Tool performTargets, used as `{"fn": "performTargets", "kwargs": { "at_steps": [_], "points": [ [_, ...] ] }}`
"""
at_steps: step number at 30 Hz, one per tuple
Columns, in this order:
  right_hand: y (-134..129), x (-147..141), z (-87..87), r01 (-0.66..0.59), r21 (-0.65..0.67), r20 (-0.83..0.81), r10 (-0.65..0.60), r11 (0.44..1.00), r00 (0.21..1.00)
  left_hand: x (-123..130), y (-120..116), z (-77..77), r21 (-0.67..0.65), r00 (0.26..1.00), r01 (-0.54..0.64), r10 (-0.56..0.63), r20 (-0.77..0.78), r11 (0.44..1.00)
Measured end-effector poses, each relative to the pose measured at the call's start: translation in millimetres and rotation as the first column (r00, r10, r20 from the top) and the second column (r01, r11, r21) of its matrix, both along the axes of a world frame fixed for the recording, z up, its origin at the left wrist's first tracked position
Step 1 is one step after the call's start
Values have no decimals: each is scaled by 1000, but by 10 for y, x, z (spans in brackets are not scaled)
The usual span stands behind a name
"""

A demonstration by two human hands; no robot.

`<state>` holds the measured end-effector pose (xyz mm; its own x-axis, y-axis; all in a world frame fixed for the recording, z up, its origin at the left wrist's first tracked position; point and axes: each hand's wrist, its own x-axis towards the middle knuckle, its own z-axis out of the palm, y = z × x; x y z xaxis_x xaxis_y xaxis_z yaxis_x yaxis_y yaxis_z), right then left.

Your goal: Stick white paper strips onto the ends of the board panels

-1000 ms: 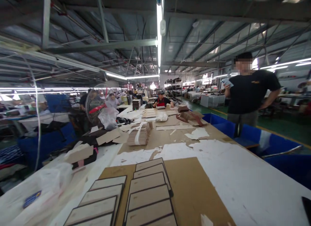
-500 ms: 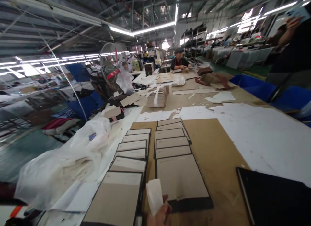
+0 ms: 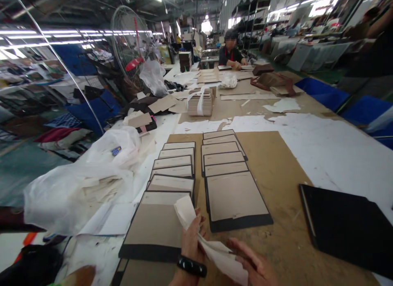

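My left hand (image 3: pixel 192 239), with a black band on its wrist, is wrapped round a folded stack of off-white paper pieces (image 3: pixel 185 210) at the lower middle. My right hand (image 3: pixel 250 261) grips a long off-white strip (image 3: pixel 222 257) that runs across from beside my left hand. Two rows of overlapping beige panels with black edges lie in front of me. The nearest panel of the left row (image 3: pixel 156 224) sits beside and partly behind my left hand; the nearest panel of the right row (image 3: pixel 236 196) is just beyond my hands.
A black panel stack (image 3: pixel 346 228) lies at the right. Plastic bags (image 3: pixel 70 196) cover the left table edge. Farther off are a tied beige bundle (image 3: pixel 201 102), a fan (image 3: pixel 129 44), blue bins (image 3: pixel 322 93) and a seated person (image 3: pixel 230 52) across the table.
The view has tilted down. My right hand has come into view with the long strip, and more of my left hand and its wristband now shows.
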<state>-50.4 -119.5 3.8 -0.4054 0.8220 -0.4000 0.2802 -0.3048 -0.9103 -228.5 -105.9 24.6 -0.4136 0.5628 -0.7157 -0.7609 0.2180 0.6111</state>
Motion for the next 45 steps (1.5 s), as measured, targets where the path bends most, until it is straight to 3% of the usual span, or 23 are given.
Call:
{"fn": "performTargets", "kwargs": {
  "at_steps": [4, 7, 10, 14, 17, 23, 29, 34, 37, 39, 41, 42, 43, 44, 45],
  "points": [
    [112, -79, 323, -144, -139, -32, 140, 980, 990, -22, 67, 48, 138, 984, 91, -110, 137, 986],
    [163, -160, 443, -232, 43, 55, 230, 972, 972, -13, 164, 48, 224, 966, 121, -167, 196, 967],
    [213, -176, 458, -275, 254, 145, 245, 927, 959, -20, 285, 27, 293, 950, 123, -198, 242, 948],
    [278, -159, 462, -309, 365, 208, 246, 878, 947, -54, 417, 3, 361, 945, 87, -192, 265, 928],
    [303, -228, 494, -260, 370, 207, 194, 892, 959, -65, 469, -2, 384, 952, 72, -179, 250, 921],
    [364, -389, 509, -148, 185, 144, 122, 972, 982, -53, 466, 5, 362, 970, 93, -167, 178, 928],
    [492, -378, 449, -60, 161, 205, 26, 985, 978, -95, 431, -11, 289, 980, 64, -115, 165, 955],
    [800, -255, 331, 100, 91, 181, -115, 991, 977, -427, 478, 132, 232, 994, -77, 57, 90, 970],
    [1117, -139, 135, 133, 80, 170, -145, 988, 975, -729, 417, 342, 228, 969, -185, 216, -118, 956],
    [1341, -72, -32, 119, 67, 192, -130, 991, 973, -845, 319, 470, 222, 914, -129, 203, -350, 966],
    [1537, -25, -182, 92, 63, 244, -104, 994, 964, -822, 214, 505, 122, 794, 67, 21, -607, 990],
    [1619, -8, -239, 84, 70, 272, -100, 994, 957, -754, 175, 468, 42, 702, 223, -131, -700, 974],
    [1687, 6, -280, 83, 80, 297, -104, 993, 949, -653, 152, 391, -36, 583, 384, -273, -765, 923],
    [1742, 19, -307, 73, 78, 316, -94, 994, 944, -526, 147, 276, -96, 444, 545, -384, -810, 833],
    [1784, 31, -320, 73, 79, 329, -95, 994, 940, -380, 160, 132, -163, 291, 700, -487, -824, 695]
  ]
}}
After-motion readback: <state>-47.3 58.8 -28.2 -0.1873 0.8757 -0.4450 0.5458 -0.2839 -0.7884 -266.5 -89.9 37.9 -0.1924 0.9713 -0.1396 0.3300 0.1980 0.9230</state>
